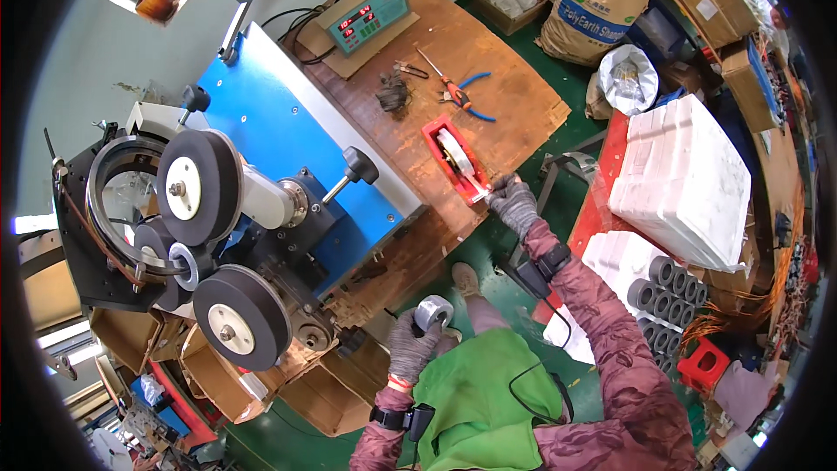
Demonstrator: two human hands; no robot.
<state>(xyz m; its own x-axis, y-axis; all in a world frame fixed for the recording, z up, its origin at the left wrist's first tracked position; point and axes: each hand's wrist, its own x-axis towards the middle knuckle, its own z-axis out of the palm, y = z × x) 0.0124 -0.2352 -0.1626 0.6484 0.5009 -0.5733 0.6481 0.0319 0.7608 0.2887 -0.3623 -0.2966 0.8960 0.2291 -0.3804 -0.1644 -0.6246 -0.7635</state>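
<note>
Red tape dispenser (pixel 445 166) on the table (pixel 516 61): its long axis slants from its far-left end toward your right grip (pixel 499 195), just beside its near end (whether closed, you cannot tell). Your left grip (pixel 413 345), farther from the dispenser, clamps a grey ring (pixel 443 308) to its near left.

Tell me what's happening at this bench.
A person in grey knit gloves is working with both hands. The left hand holds a shiny silver-grey ring low, in front of the wooden bench. The right hand is at the near end of a red tape dispenser; whether its fingers grip the tape is unclear. Beside the bench, another grey ring sits among the machine's black wheels with white hubs.
</note>
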